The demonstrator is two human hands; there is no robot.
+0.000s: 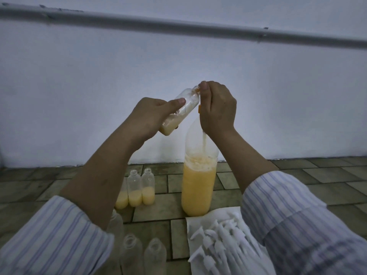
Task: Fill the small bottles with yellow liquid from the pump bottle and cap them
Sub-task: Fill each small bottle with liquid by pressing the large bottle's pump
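Tiled floor (pixel 278 187) ran to a pale wall. Right hand (pixel 217 108) gripped the pump head; left hand (pixel 148 116), fingers curled round, held the tilted small bottle (pixel 179 111) at its nozzle. Filling was underway; next probably capping from the white caps (pixel 222 241).

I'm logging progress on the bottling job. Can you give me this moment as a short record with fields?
left hand: grips small bottle, tilted, partly filled
right hand: pinches at that bottle's mouth, over the pump bottle
pump bottle: upright on floor, over half full of yellow liquid
partly filled bottles: three, uncapped
empty bottles: near edge
white caps: on paper
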